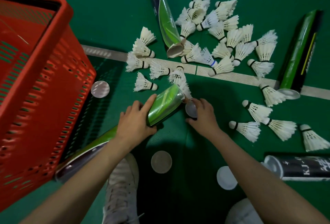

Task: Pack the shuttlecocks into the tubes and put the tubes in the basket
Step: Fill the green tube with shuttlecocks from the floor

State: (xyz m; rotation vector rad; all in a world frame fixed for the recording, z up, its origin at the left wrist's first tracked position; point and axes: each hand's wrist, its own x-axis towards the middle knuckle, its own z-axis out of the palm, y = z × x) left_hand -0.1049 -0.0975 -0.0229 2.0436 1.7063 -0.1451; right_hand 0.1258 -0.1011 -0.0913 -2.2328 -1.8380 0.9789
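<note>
My left hand (135, 125) is wrapped round the lower part of a green tube (164, 106), fingers over the top and thumb beneath. The tube runs up and to the right out of the grip, its open mouth well clear of my fingers, and a stack (178, 78) of shuttlecocks pokes out of it. My right hand (201, 115) sits just beside that mouth, curled on a round cap (190, 110), while the basket (44, 59) stands left of both hands and loose shuttlecocks (224, 65) lie scattered on the floor (107, 18) beyond the tube.
</note>
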